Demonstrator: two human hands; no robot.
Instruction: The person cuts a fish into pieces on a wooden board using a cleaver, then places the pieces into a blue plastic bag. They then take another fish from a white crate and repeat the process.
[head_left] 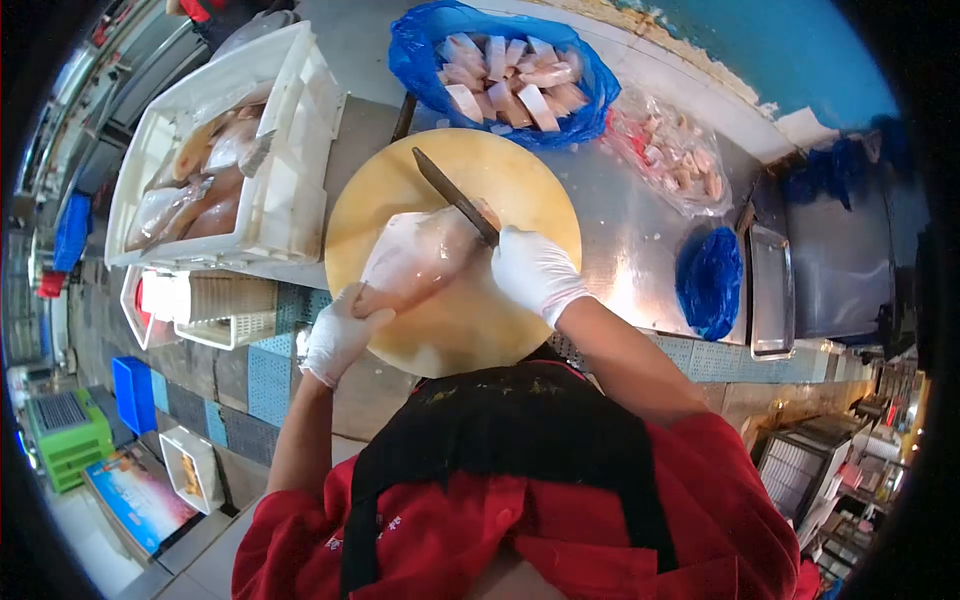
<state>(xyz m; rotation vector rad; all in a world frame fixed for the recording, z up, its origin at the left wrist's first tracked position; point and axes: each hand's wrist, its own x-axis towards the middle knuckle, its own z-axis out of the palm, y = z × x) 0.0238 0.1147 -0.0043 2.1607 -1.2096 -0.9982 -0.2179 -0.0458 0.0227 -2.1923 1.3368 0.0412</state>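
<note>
On the yellow board [470, 325], left hand [340, 335] clasps the fillet [415, 255], right hand [535, 270] grips the knife [445, 190], seemingly mid-slice; next needs a steady draw.

One knife [450, 192], one fillet [415, 255], one board [525, 185], two blue bags [410, 45].

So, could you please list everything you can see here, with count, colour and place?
cutting board: one, yellow, round, centre of the steel counter
fish piece: one, pale pink, on the cutting board
knife: one, dark blade, resting on the fish piece
blue bag: one, holds cut pale strips, behind the board
clear bag: one, holds pinkish bits, right of the blue bag
white crate: one, holds pale fish, left of the board
crumpled blue bag: one, counter's right side
metal tray: one, grey, far right
left hand: white glove, grips the fish piece's near end
right hand: white glove, holds the knife
</note>
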